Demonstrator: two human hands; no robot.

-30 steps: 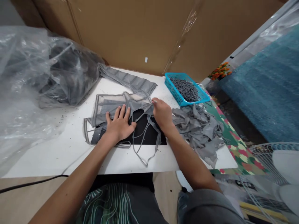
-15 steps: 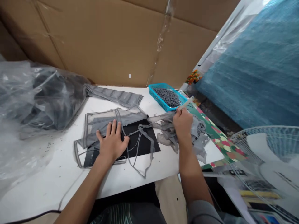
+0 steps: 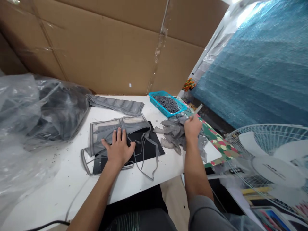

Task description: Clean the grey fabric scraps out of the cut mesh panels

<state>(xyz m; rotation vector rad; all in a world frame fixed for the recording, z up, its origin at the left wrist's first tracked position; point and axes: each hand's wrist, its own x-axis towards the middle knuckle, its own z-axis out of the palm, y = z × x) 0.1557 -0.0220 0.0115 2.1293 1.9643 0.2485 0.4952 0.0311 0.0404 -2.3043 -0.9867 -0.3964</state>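
My left hand [image 3: 119,148] lies flat, fingers spread, on a sheer grey mesh garment piece [image 3: 96,148] with darker bound edges and thin straps. Under the mesh is a black board [image 3: 154,150]. My right hand [image 3: 192,127] is closed around a pale stick-like tool [image 3: 198,109], whose end sticks up past the fist; its other end is hidden. That hand is over a heap of grey mesh scraps [image 3: 174,133] to the right of the board. Whether it also grips a scrap, I cannot tell.
A blue plastic basket [image 3: 166,114] of grey cords stands behind the scraps. Folded grey mesh [image 3: 117,105] lies at the back, beside a clear plastic bag [image 3: 62,112] of dark material. A white fan [image 3: 267,163] stands at the right. Cardboard [image 3: 96,48] walls the back.
My right hand has moved slightly right over the scrap heap, and the mesh strip stretched between it and the garment no longer shows. My left hand stays on the mesh. The view has shifted somewhat.
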